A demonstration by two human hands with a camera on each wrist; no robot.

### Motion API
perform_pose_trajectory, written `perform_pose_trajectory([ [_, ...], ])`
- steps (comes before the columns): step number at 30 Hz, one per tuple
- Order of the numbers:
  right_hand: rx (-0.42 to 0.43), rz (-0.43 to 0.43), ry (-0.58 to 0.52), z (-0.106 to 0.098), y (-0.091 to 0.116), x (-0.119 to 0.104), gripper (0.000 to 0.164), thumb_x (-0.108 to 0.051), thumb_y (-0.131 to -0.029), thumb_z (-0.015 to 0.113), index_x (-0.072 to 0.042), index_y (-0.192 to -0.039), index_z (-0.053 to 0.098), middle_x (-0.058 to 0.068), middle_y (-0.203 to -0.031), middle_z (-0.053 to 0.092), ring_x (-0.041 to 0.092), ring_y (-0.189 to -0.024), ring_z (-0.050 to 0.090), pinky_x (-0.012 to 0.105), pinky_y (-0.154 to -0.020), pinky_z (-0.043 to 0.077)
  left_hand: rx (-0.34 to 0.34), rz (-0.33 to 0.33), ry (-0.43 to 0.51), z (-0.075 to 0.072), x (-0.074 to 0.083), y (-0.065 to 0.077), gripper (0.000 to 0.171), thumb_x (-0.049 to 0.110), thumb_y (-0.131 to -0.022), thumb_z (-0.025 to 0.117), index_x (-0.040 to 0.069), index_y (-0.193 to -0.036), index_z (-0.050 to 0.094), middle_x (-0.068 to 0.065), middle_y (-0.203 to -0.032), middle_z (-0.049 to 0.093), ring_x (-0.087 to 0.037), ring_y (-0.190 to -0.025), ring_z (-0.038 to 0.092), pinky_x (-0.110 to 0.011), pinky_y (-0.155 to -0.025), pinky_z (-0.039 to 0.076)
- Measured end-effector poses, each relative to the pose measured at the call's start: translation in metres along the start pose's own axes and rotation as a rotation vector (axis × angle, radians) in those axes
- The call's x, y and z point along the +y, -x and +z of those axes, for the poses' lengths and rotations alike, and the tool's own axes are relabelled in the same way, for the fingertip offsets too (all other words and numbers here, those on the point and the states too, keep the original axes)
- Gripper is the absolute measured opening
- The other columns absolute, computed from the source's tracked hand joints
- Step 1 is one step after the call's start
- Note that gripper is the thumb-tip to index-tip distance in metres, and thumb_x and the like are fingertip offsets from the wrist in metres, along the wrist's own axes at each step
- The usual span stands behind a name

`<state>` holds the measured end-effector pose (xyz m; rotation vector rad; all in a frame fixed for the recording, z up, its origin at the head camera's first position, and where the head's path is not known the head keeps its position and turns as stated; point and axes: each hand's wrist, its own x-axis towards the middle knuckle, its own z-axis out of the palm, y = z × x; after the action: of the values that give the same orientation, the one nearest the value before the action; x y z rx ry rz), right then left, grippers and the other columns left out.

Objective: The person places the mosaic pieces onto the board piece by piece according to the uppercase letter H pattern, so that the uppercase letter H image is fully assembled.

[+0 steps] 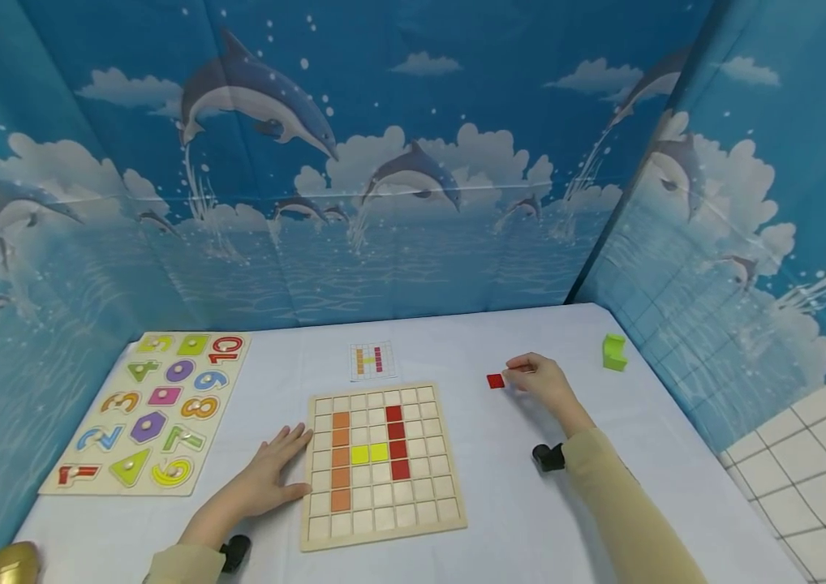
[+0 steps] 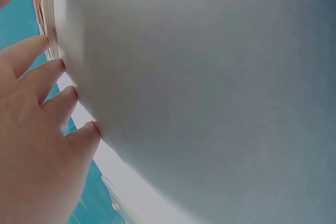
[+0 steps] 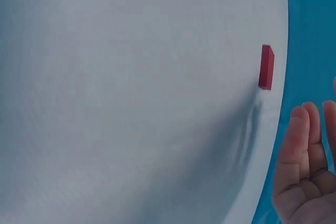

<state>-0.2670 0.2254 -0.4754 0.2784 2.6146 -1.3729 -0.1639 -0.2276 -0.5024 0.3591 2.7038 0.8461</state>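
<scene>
A wooden grid board (image 1: 423, 519) lies on the white table, bearing several orange tiles (image 1: 341, 457), two yellow tiles (image 1: 359, 454) and several red tiles (image 1: 397, 448). At its left edge my left hand (image 1: 267, 474) rests with spread fingers, the fingertips right at the rim. To the right of the board, a loose red tile (image 1: 495, 381) lies flat on the cloth. My right hand (image 1: 540, 385) hovers beside that tile, thumb and fingers slightly bent. In the right wrist view, the red tile (image 3: 266, 67) shows apart from the fingers (image 3: 294, 140), which hold nothing.
A small pattern card (image 1: 372, 362) lies behind the board. On the left is a puzzle board with number and shape pieces (image 1: 121, 389). A green block (image 1: 613, 352) sits at the back right, and a gold object (image 1: 11, 564) at the front left corner. Dolphin-print curtains (image 1: 413, 243) enclose the table.
</scene>
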Motion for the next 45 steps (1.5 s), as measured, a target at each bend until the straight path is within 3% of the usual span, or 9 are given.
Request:
perform_pose_trajectory([
  [8, 0.015, 0.036, -0.008, -0.003, -0.011, 0.006, 0.038, -0.027, -0.096, 0.063, -0.004, -0.126, 0.058, 0.018, -0.122, 0.062, 0.025, -0.103, 0.062, 0.034, -0.092, 0.055, 0.005, 0.015, -0.001, 0.0, -0.001, 0.0, 0.088, 0.033, -0.079, 0.08, 0.005, -0.151, 0.038, -0.021, -0.16, 0.028, -0.045, -0.15, 0.014, -0.066, -0.119, 0.006],
  [19, -0.005, 0.002, -0.025, 0.001, -0.014, 0.004, 0.04, -0.025, -0.095, 0.064, -0.001, -0.126, 0.057, 0.02, -0.124, 0.061, 0.027, -0.103, 0.063, 0.033, -0.087, 0.057, 0.007, 0.011, 0.004, -0.001, 0.001, 0.0, 0.088, 0.034, -0.079, 0.081, 0.006, -0.151, 0.039, -0.02, -0.16, 0.028, -0.045, -0.15, 0.014, -0.066, -0.12, 0.006],
  [26, -0.004, -0.015, 0.004, 0.005, -0.014, 0.002, 0.038, -0.024, -0.095, 0.064, -0.001, -0.125, 0.058, 0.02, -0.125, 0.061, 0.027, -0.103, 0.061, 0.036, -0.089, 0.057, 0.011, -0.008, 0.007, -0.001, 0.003, 0.001, 0.087, 0.031, -0.079, 0.081, 0.007, -0.151, 0.039, -0.018, -0.161, 0.028, -0.043, -0.151, 0.013, -0.064, -0.121, 0.006],
  [35, -0.021, 0.024, 0.051, 0.008, -0.017, 0.002, 0.039, -0.026, -0.096, 0.063, -0.002, -0.126, 0.057, 0.02, -0.125, 0.06, 0.028, -0.099, 0.059, 0.036, -0.088, 0.054, 0.011, -0.01, 0.01, -0.001, 0.003, 0.001, 0.087, 0.032, -0.079, 0.081, 0.007, -0.151, 0.038, -0.018, -0.161, 0.028, -0.043, -0.151, 0.013, -0.064, -0.121, 0.006],
  [45, -0.078, -0.033, 0.154, 0.016, -0.02, 0.004, 0.04, -0.018, -0.095, 0.063, 0.001, -0.13, 0.059, 0.021, -0.128, 0.06, 0.034, -0.115, 0.055, 0.048, -0.102, 0.048, 0.008, -0.004, 0.011, -0.001, 0.004, 0.002, 0.089, 0.034, -0.078, 0.081, 0.006, -0.15, 0.039, -0.02, -0.16, 0.028, -0.045, -0.15, 0.014, -0.065, -0.12, 0.006],
])
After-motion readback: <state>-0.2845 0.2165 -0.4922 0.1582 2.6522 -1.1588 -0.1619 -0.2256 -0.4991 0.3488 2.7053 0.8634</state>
